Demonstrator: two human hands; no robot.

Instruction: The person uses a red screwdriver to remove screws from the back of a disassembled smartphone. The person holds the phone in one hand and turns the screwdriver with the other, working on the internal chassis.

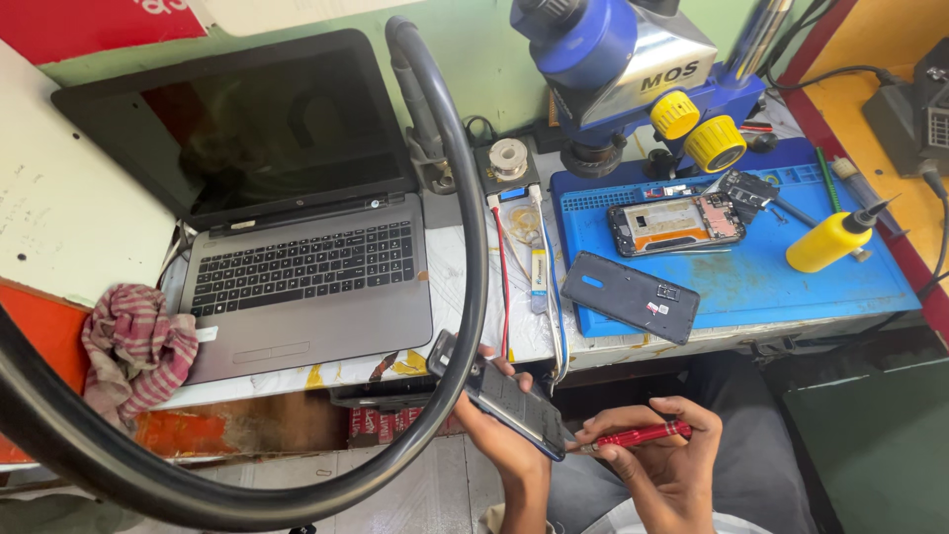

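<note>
Phone (509, 400) in left hand (494, 435)

A thick black hose (465, 247) arcs just beside the hands (583, 445); bench edge (633, 348) above.

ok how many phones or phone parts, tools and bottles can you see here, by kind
opened phones: 2, one in the left hand at, one on the blue mat at
phone back cover: 1
red screwdriver: 1, in the right hand
yellow bottle: 1
total: 5
</note>
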